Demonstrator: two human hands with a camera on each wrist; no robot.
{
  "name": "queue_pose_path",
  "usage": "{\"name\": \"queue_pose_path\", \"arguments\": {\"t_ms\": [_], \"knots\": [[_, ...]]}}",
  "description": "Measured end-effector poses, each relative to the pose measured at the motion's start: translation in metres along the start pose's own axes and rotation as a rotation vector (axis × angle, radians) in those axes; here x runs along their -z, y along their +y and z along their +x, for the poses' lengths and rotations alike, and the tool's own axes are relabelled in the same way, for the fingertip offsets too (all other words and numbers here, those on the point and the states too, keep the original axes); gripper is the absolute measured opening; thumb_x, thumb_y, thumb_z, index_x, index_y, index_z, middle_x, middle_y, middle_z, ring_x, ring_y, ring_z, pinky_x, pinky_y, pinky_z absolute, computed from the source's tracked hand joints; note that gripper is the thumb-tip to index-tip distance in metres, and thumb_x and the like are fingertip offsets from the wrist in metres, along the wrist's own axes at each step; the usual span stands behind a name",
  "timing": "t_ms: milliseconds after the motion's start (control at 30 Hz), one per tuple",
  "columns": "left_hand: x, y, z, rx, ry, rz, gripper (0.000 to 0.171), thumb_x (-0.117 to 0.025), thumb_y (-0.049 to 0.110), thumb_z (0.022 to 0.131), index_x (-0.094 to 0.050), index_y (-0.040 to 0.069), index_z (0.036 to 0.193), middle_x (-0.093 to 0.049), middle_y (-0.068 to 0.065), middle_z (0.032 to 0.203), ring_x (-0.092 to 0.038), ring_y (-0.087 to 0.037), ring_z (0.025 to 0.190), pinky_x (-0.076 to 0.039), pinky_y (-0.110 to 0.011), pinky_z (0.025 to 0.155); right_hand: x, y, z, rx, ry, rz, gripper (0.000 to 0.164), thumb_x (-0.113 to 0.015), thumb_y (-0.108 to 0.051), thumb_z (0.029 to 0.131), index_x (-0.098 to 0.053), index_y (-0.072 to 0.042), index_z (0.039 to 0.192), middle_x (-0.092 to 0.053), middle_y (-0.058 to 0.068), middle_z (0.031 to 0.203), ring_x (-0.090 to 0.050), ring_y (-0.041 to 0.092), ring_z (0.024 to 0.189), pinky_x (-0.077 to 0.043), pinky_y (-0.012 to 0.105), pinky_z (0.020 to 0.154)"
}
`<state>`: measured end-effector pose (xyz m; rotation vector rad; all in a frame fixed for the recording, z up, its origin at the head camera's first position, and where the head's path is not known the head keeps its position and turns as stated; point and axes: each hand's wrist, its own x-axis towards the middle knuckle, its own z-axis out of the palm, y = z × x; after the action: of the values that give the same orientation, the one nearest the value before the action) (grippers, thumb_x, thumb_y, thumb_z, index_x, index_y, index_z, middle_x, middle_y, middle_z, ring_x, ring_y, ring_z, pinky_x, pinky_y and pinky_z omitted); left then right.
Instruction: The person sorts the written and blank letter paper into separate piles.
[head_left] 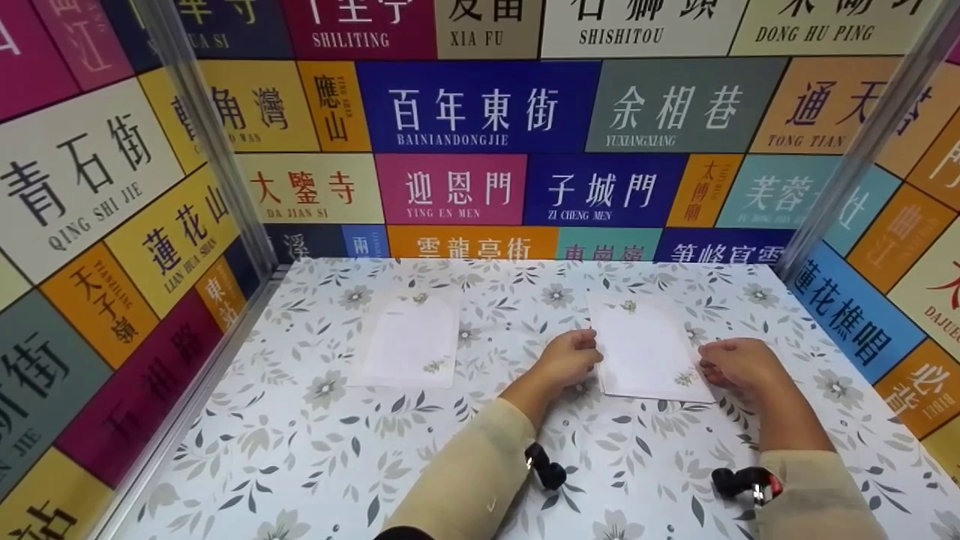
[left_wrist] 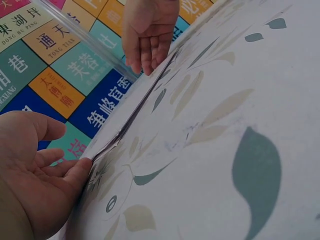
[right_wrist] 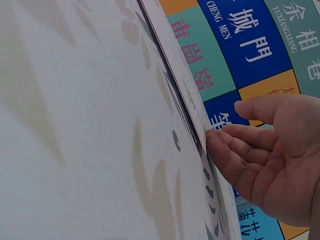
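A stack of pale letter paper with small flower prints (head_left: 649, 349) lies on the flowered tabletop, between the two hands. My left hand (head_left: 568, 358) is at the left edge of the stack, its fingertips touching the side. In the left wrist view, the fingers (left_wrist: 75, 175) are loosely bent at the paper's edge. My right hand (head_left: 742, 364) is at the opposite edge. Its fingers (right_wrist: 227, 155) show relaxed in the right wrist view, the tips right against the stack's side, thumb held apart. Neither hand is curled around the paper.
Another sheet of the same flowered letter paper (head_left: 415, 341) lies to the left on the table. Panels with colourful street-sign prints (head_left: 480, 109) stand behind and at both sides. Clear upright corner posts (head_left: 217, 142) rise at the table's back corners.
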<state>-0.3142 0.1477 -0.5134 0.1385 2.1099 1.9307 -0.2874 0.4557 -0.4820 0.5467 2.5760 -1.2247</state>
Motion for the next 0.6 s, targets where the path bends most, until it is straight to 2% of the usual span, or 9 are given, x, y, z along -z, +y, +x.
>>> {"name": "queue_pose_path", "arguments": {"t_ms": [133, 267, 400, 600], "knots": [[0.002, 0.000, -0.001, 0.007, -0.015, -0.016, 0.050, -0.069, 0.006, 0.097, -0.063, 0.005, 0.147, -0.067, -0.015, 0.147, -0.068, -0.027, 0.130, -0.058, -0.042, 0.110, -0.001, 0.000, 0.001, 0.019, -0.007, 0.014, 0.063, -0.059, -0.044, 0.107, -0.055, 0.002, 0.150, -0.073, 0.010, 0.125, -0.071, 0.018, 0.101, -0.059, 0.026, 0.083], [0.009, 0.002, -0.001, -0.040, -0.022, 0.035, 0.052, -0.069, 0.008, 0.097, -0.062, 0.005, 0.148, -0.066, -0.014, 0.148, -0.064, -0.027, 0.136, -0.053, -0.040, 0.117, -0.002, -0.005, -0.002, 0.036, 0.012, 0.018, 0.063, -0.057, -0.045, 0.108, -0.054, -0.001, 0.153, -0.068, 0.014, 0.134, -0.069, 0.021, 0.108, -0.061, 0.025, 0.085], [0.026, 0.004, 0.001, -0.082, 0.005, 0.098, 0.055, -0.070, 0.013, 0.097, -0.061, 0.010, 0.151, -0.065, -0.011, 0.151, -0.060, -0.027, 0.142, -0.046, -0.040, 0.124, -0.009, -0.018, -0.006, 0.067, 0.038, 0.042, 0.062, -0.055, -0.047, 0.108, -0.052, -0.007, 0.156, -0.060, 0.018, 0.147, -0.064, 0.027, 0.119, -0.060, 0.028, 0.091], [0.065, 0.005, 0.003, -0.037, 0.049, 0.082, 0.057, -0.070, 0.022, 0.100, -0.056, 0.015, 0.155, -0.060, -0.006, 0.158, -0.054, -0.025, 0.149, -0.043, -0.043, 0.127, -0.028, -0.038, -0.005, 0.172, 0.027, 0.074, 0.060, -0.055, -0.042, 0.109, -0.052, -0.004, 0.156, -0.061, 0.022, 0.150, -0.066, 0.029, 0.120, -0.061, 0.030, 0.095]]}}
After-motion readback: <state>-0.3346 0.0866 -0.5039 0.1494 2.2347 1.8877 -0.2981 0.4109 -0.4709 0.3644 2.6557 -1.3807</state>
